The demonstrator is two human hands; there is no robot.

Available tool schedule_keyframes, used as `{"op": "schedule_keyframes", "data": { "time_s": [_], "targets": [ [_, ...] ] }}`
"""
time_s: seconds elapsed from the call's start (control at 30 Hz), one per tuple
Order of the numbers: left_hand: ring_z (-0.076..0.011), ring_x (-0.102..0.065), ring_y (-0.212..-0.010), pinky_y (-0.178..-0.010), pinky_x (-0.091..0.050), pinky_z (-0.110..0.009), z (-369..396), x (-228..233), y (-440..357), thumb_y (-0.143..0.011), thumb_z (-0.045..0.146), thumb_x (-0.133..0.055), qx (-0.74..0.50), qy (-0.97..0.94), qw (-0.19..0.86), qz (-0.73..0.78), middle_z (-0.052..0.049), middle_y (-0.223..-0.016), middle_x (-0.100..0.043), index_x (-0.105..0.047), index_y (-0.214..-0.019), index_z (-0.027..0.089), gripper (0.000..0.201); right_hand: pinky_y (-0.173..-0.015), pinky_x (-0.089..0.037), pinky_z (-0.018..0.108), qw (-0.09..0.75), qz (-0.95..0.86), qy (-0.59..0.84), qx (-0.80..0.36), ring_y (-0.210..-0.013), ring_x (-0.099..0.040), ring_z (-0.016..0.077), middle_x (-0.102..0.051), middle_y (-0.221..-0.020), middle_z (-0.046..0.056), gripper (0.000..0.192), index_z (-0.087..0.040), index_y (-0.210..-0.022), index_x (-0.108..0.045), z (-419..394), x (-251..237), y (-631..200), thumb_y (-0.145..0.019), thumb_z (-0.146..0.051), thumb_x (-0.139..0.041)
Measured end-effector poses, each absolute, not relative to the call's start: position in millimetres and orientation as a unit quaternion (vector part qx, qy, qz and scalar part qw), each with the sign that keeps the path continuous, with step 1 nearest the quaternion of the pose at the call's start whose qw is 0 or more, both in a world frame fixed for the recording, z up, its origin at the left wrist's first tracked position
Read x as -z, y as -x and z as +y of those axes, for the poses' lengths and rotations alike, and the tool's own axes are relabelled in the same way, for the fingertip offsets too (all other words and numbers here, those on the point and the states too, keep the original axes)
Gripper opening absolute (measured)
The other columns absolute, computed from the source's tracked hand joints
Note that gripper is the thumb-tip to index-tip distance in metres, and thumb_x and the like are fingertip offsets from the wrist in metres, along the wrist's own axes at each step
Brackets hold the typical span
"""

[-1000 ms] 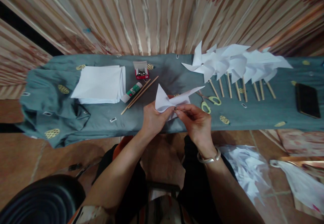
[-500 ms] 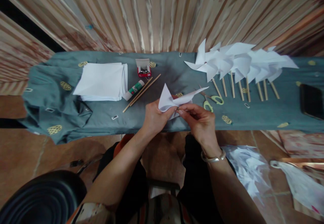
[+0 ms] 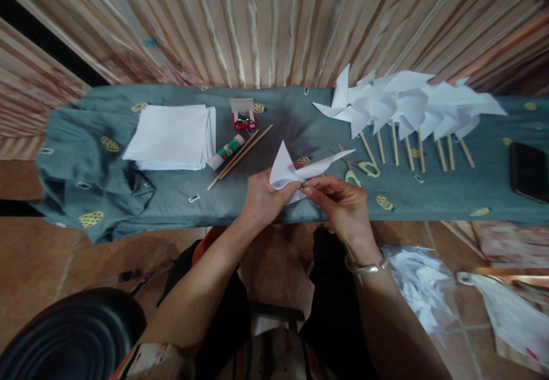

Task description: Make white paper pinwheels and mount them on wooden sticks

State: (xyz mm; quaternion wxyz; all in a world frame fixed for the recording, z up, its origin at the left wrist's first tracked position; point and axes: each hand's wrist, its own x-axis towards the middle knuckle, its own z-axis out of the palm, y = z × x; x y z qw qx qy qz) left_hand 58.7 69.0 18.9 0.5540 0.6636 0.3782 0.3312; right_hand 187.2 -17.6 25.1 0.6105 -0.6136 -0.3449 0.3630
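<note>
The left hand (image 3: 263, 200) grasped a white paper pinwheel (image 3: 283, 167), its thumb on the near side by the centre and its other fingers mostly hidden behind the paper. The right hand (image 3: 341, 201) pinched with thumb and forefinger at that same centre, touching the left thumb; what sat between those fingertips was too small to make out. The pinwheel was held above the near edge of the cloth-covered table (image 3: 429, 197), one pointed blade standing up toward the far edge and another reaching out to the right.

Just beyond the right hand lay scissors (image 3: 364, 168) with pale green handles, blades angled toward the far edge. Farther right, overlapping white pinwheels (image 3: 405, 105) were lined up along the far edge, their wooden sticks pointing toward the near edge. A black smartphone (image 3: 529, 171) lay beyond them, nearer the near edge.

Left of the hands, two thin wooden sticks (image 3: 242, 157) rested slantwise, with a green-and-white glue stick (image 3: 227, 151) just beside them. Near the far edge stood an open red box (image 3: 244, 120) of small metallic pieces. A stack of white paper (image 3: 169, 137) lay toward the table's left end. On the floor, past the near edge, was a clear plastic bag (image 3: 422, 285) with white folded paper inside.
</note>
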Motion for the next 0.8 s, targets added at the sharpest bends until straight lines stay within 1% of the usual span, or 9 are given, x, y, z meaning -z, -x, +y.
{"op": "schedule_keyframes", "data": {
  "time_s": [0.23, 0.43, 0.63, 0.8],
  "targets": [
    [-0.0196, -0.071, -0.082, -0.073, -0.055, -0.026, 68.2, -22.6, -60.4, -0.072, 0.024, -0.07, -0.318, -0.653, 0.563, 0.395, -0.007, -0.094, -0.077, -0.075, -0.102, 0.012, 0.033, -0.073, -0.056, 0.03, 0.617, -0.323, 0.598, -0.398, -0.071, -0.068, 0.014, -0.075, -0.077, -0.001, 0.01, -0.023, -0.077, -0.074, -17.6, -23.6, -188.6, -0.07, -0.027, -0.08],
    [-0.0199, -0.071, -0.082, -0.072, -0.055, -0.026, 68.0, -23.0, -59.8, -0.072, 0.023, -0.071, -0.315, -0.652, 0.565, 0.395, -0.007, -0.094, -0.077, -0.074, -0.104, 0.012, 0.034, -0.075, -0.056, 0.03, 0.61, -0.319, 0.6, -0.409, -0.072, -0.068, 0.0141, -0.074, -0.077, -0.001, 0.012, -0.023, -0.076, -0.073, -17.7, -23.9, -189.0, -0.069, -0.029, -0.08],
    [-0.0203, -0.071, -0.084, -0.073, -0.055, -0.026, 67.7, -21.8, -59.0, -0.072, 0.022, -0.07, -0.314, -0.66, 0.559, 0.392, -0.008, -0.096, -0.077, -0.074, -0.105, 0.012, 0.035, -0.073, -0.053, 0.029, 0.594, -0.351, 0.616, -0.381, -0.071, -0.065, 0.0134, -0.072, -0.077, -0.001, 0.01, -0.023, -0.079, -0.071, -19.2, -21.5, -188.7, -0.074, -0.029, -0.076],
    [-0.0204, -0.071, -0.082, -0.073, -0.055, -0.026, 68.0, -21.0, -59.9, -0.072, 0.023, -0.069, -0.315, -0.66, 0.559, 0.392, -0.008, -0.094, -0.077, -0.074, -0.105, 0.012, 0.035, -0.07, -0.05, 0.028, 0.568, -0.378, 0.639, -0.354, -0.072, -0.063, 0.014, -0.071, -0.078, 0.0, 0.006, -0.022, -0.081, -0.07, -20.0, -20.7, -186.1, -0.078, -0.028, -0.072]
  ]
}}
